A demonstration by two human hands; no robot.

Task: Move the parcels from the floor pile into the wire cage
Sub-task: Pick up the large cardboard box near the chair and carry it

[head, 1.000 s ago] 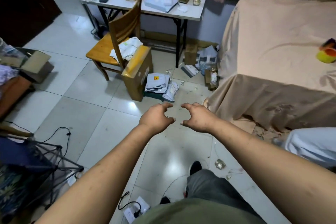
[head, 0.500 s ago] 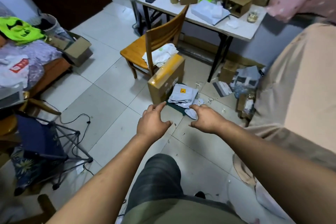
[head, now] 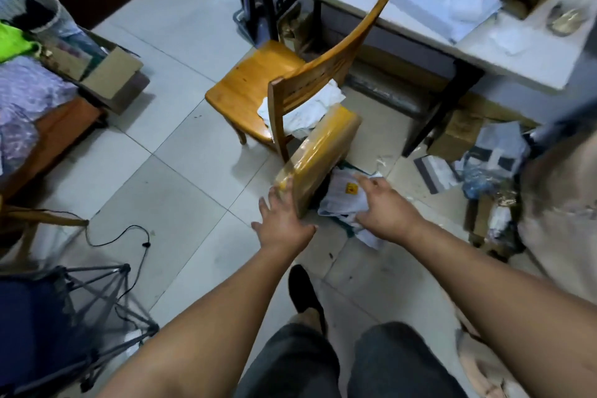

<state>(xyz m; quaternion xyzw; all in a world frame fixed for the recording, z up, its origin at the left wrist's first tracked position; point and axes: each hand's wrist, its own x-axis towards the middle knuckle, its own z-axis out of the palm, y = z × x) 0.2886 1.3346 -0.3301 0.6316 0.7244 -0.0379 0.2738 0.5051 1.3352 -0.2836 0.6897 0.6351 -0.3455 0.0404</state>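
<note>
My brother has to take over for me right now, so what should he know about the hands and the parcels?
Left grip: open, fingers touching the near corner of the brown box standing by the chair.
Right grip: open, over the white bags on the floor.
Done: nothing lifted yet.
Left: carry every parcel to the wire cage, lower left.

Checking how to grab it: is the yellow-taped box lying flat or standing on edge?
On edge, tilted: the yellow-taped box rests on the floor and leans toward the wooden chair; the left hand reaches its near corner.

Chair point(head: 252, 87) behind box point(head: 323, 152), bare floor point(head: 181, 178) left
</note>
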